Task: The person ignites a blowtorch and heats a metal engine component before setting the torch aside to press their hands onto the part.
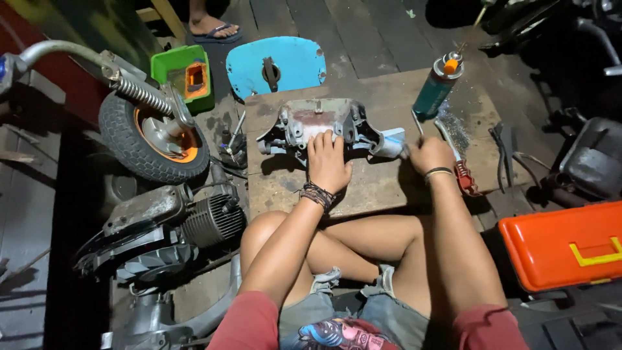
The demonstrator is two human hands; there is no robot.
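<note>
Wooden board (363,188) on dark plank floor (363,32); left hand (327,162) flat on metal housing (317,123); right hand (431,155) grip closed, contents unclear.

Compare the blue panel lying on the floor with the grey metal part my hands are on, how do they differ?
The blue panel is bright, smooth and flat, lying untouched on the floor beyond the board; the grey metal part is dull, worn and lumpy with brackets, resting on the wooden board. The left hand presses on the grey part and the right hand works at its end; neither touches the blue panel. Both look like vehicle body pieces.
</note>
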